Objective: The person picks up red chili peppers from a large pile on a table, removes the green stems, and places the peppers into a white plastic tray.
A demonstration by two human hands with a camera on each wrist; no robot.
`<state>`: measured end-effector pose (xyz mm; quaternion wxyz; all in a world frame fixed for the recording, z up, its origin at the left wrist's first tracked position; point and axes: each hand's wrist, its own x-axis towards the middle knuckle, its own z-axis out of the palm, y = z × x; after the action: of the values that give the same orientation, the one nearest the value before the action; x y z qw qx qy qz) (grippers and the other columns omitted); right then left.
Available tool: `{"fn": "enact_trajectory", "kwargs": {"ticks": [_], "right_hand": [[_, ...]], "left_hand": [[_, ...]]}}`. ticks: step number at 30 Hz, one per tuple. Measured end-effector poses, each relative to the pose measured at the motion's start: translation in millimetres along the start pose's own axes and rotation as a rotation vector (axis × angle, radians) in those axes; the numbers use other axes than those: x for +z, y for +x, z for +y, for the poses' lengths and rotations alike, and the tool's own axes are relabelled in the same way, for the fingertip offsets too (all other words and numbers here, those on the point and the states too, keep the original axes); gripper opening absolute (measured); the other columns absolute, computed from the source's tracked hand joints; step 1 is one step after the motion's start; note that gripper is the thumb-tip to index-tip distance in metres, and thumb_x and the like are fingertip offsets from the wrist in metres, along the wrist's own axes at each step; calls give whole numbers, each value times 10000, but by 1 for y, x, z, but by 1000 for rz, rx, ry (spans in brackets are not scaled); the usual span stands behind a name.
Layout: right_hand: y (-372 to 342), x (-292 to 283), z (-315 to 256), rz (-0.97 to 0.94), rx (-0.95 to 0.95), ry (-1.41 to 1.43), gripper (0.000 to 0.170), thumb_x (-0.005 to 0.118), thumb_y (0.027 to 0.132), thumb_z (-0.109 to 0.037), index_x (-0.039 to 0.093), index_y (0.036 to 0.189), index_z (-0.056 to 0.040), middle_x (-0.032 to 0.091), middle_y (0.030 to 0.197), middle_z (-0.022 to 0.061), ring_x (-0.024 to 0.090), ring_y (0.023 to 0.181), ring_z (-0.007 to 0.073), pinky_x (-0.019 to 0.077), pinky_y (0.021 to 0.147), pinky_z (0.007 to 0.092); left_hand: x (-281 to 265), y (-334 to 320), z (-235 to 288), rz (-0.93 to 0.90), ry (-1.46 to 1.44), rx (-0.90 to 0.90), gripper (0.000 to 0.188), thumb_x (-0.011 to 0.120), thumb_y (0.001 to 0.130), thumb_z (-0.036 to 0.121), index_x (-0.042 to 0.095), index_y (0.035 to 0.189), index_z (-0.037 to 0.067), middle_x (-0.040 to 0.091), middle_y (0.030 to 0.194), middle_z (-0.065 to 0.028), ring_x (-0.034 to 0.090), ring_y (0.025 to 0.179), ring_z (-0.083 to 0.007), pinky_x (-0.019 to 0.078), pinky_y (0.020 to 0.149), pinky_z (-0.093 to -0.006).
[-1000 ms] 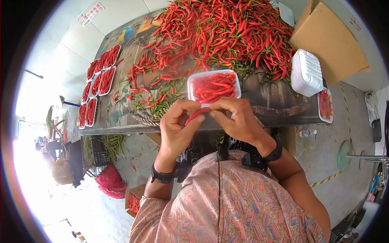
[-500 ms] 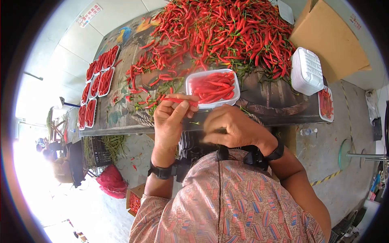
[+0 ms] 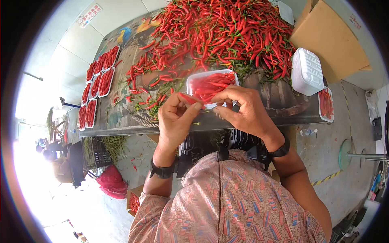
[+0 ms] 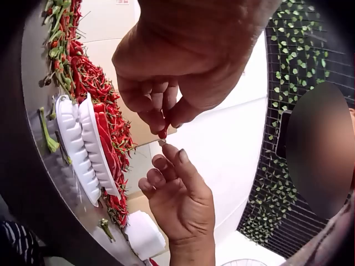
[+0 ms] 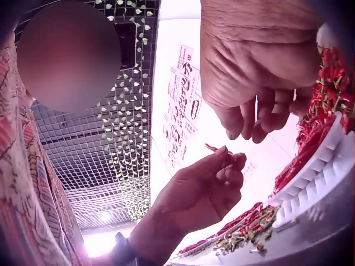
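Note:
My left hand (image 3: 174, 119) pinches a red chilli pepper (image 3: 188, 98) between thumb and fingers; its tip also shows past the thumb in the right wrist view. Close by on the right, my right hand (image 3: 245, 107) has its thumb and forefinger near the pepper's inner end. Nothing shows between the right hand's fingers in the right wrist view. Just beyond both hands sits a white foam tray (image 3: 189, 84) filled with red chillies, partly hidden by the fingers. Seen from the left wrist, two such trays (image 4: 75, 144) are nested. A green stem (image 4: 50, 136) lies beside them.
A large chilli pile (image 3: 227, 36) covers the table's far side. Stacked white trays (image 3: 310, 73) and a cardboard box (image 3: 328, 40) stand right. Several filled trays (image 3: 106, 81) line the left. Loose stems and chillies (image 3: 152, 107) lie left of the hands.
Half a second ago my right hand was apart and blurred; it has since come up to the pepper. The pepper in my left hand now slants down toward the right hand.

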<state>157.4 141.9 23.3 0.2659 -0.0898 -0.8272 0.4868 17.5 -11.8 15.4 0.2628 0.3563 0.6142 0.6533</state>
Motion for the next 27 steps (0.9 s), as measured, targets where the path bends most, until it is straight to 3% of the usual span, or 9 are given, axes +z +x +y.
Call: {"fn": "enact_trajectory", "kwargs": {"ticks": [3, 5, 6, 8, 11, 12, 16, 21, 27], "right_hand": [[0, -1, 0, 29, -81, 6, 203, 751, 801, -12, 719, 1002, -14, 697, 858, 58, 617, 715, 107, 491, 655, 264], [1, -2, -2, 105, -63, 74, 237, 747, 815, -11, 713, 1049, -23, 688, 861, 52, 614, 730, 95, 486, 660, 255], [2, -4, -2, 107, -61, 73, 237, 747, 815, -11, 713, 1049, -23, 688, 861, 52, 614, 730, 95, 486, 660, 255], [7, -11, 2, 158, -75, 82, 252, 725, 839, 1, 700, 1090, -14, 684, 881, 60, 616, 747, 93, 490, 669, 255], [19, -21, 8, 155, -131, -67, 227, 701, 864, 10, 699, 1090, -3, 680, 898, 72, 623, 764, 103, 500, 685, 260], [22, -20, 19, 184, -152, -106, 216, 688, 867, 24, 700, 1082, 3, 685, 915, 80, 631, 780, 114, 507, 699, 267], [29, -23, 30, 222, -147, -136, 205, 686, 855, 30, 706, 1057, 2, 699, 934, 102, 658, 793, 156, 515, 714, 283], [26, -21, 42, 202, -133, -271, 184, 685, 844, 20, 716, 1023, -3, 708, 966, 139, 684, 811, 248, 529, 732, 318], [32, -17, 45, 166, -137, -332, 165, 683, 840, 15, 721, 996, -23, 679, 908, 127, 670, 774, 277, 520, 694, 351]], "left_hand": [[2, 2, -2, 4, 52, 20, 106, 704, 912, 26, 642, 988, -13, 703, 873, -39, 608, 765, -52, 492, 654, -233], [0, 5, -3, 58, 368, 129, 112, 722, 879, 36, 680, 973, -9, 688, 831, -54, 605, 709, -76, 479, 624, -251], [-1, 9, 1, 56, 368, 129, 112, 722, 879, 36, 680, 973, -9, 688, 831, -54, 605, 709, -76, 479, 624, -251], [-5, 23, 11, 63, 661, 312, 122, 722, 853, 48, 711, 965, 2, 670, 826, -93, 619, 677, -144, 484, 623, -283], [-12, 49, 12, 42, 748, 454, 133, 710, 850, 64, 716, 973, 12, 655, 838, -127, 630, 675, -216, 496, 631, -313], [-15, 58, 12, 18, 761, 466, 131, 697, 862, 70, 716, 979, 14, 660, 857, -141, 648, 715, -271, 510, 653, -344], [-26, 81, -2, -75, 816, 485, 166, 690, 879, 41, 729, 1038, 15, 651, 860, -110, 635, 747, -217, 490, 680, -321], [-24, 86, -4, -190, 881, 461, 194, 679, 858, 1, 733, 1045, 9, 643, 875, -123, 652, 815, -272, 498, 725, -351], [-22, 88, -7, -216, 907, 411, 210, 671, 848, -17, 734, 1047, 6, 648, 917, -135, 655, 851, -282, 504, 767, -356]]}}
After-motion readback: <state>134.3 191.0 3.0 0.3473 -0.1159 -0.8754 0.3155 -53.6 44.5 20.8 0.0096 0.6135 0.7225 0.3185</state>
